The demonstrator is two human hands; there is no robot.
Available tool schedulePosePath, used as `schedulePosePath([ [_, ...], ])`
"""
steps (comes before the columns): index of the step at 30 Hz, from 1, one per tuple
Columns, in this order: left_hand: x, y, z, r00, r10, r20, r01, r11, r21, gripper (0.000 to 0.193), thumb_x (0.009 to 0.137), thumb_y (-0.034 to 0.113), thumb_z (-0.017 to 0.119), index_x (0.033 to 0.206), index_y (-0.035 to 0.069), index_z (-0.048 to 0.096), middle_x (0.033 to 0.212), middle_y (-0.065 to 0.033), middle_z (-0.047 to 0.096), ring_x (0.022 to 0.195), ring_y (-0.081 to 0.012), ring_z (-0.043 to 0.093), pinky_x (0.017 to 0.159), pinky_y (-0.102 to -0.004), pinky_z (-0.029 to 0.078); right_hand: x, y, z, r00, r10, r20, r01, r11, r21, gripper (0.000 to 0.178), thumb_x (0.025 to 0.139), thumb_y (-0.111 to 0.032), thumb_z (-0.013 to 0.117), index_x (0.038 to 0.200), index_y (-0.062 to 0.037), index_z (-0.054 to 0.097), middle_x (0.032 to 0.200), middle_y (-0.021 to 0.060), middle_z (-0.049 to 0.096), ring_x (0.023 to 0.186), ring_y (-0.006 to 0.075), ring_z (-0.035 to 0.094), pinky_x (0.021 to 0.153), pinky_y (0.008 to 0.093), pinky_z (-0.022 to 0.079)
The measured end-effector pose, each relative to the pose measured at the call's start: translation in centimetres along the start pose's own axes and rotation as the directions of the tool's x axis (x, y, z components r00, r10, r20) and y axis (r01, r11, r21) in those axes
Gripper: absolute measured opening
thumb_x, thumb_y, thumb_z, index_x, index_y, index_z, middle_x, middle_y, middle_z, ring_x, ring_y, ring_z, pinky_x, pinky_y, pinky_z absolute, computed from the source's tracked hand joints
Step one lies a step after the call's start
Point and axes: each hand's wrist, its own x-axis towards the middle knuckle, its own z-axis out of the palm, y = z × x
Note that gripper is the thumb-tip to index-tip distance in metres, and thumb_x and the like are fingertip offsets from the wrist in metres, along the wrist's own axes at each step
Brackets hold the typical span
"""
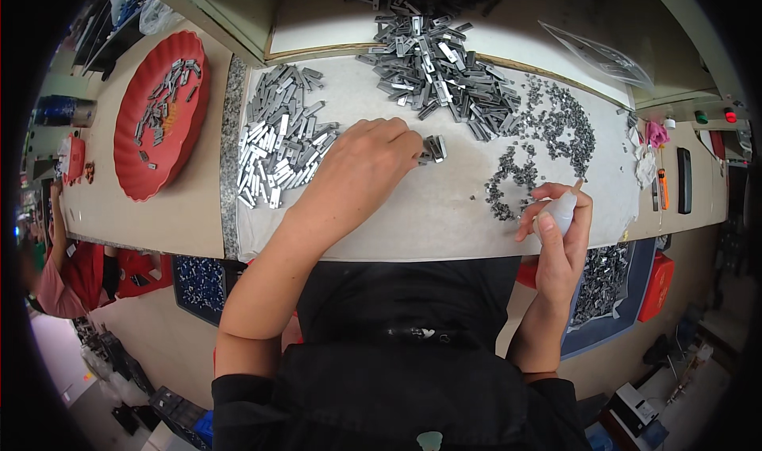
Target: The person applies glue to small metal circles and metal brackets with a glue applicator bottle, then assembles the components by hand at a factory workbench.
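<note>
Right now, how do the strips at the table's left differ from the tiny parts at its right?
Size: the left strips are larger than the tiny parts.
Shape: the left strips are elongated; the tiny parts look stubby.
Spread: the left strips heap densely; the tiny parts scatter in loose patches.
Shared: grey, metallic-looking, on the white tabletop.

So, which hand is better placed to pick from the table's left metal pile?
Probably the left hand: it is nearer those rectangular metal pieces, while the right hand holds a white squeeze bottle.
</note>
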Motion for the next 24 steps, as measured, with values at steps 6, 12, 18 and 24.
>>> schedulePosePath([
  [6, -1.3, 1.0, 0.3, 0.966, -0.197, -0.166, 0.131, 0.931, -0.341, 0.008, 0.072, 0.001, 0.061, 0.079, 0.001, 0.056, 0.075, -0.0087, 0.058, 0.059, -0.0235, 0.058, 0.053, -0.0293, 0.045, -0.1, -0.2, 0.9, 0.999, 0.034, 0.017, -0.034, 0.999, 0.033, 0.026, 0.081, -0.004, 0.048, 0.104, 0.0000, 0.039, 0.096, 0.0118, 0.049, 0.070, 0.0115, 0.049, 0.058, 0.0228, 0.042],
  [12, -1.5, 1.7, 0.7, 0.969, -0.042, -0.242, -0.002, 0.984, -0.176, 0.012, 0.068, -0.001, 0.062, 0.080, 0.002, 0.058, 0.072, -0.0080, 0.059, 0.065, -0.0221, 0.058, 0.058, -0.0293, 0.046, -0.2, -0.2, 1.5, 0.996, 0.070, 0.058, -0.072, 0.996, 0.051, 0.026, 0.080, -0.002, 0.049, 0.105, -0.0006, 0.041, 0.092, 0.0094, 0.050, 0.070, 0.0092, 0.049, 0.057, 0.0211, 0.042],
  [18, -3.2, 4.3, 1.0, 0.983, 0.027, -0.181, -0.115, 0.860, -0.497, 0.015, 0.066, 0.000, 0.065, 0.080, 0.004, 0.062, 0.075, -0.0083, 0.060, 0.066, -0.0213, 0.058, 0.058, -0.0285, 0.045, -1.4, 0.0, 3.6, 0.950, 0.231, 0.210, -0.253, 0.964, 0.084, 0.024, 0.076, 0.002, 0.057, 0.097, -0.0025, 0.046, 0.089, 0.0060, 0.055, 0.062, 0.0039, 0.047, 0.050, 0.0159, 0.038],
  [24, -5.6, 5.1, 2.6, 0.973, -0.179, -0.144, 0.007, 0.652, -0.758, 0.019, 0.067, -0.004, 0.066, 0.084, 0.002, 0.064, 0.076, -0.0061, 0.062, 0.069, -0.0161, 0.059, 0.062, -0.0253, 0.046, -1.9, 0.4, 4.1, 0.938, 0.227, 0.263, -0.276, 0.946, 0.169, 0.023, 0.075, 0.004, 0.059, 0.093, -0.0019, 0.047, 0.081, 0.0072, 0.057, 0.058, 0.0054, 0.048, 0.046, 0.0161, 0.038],
])
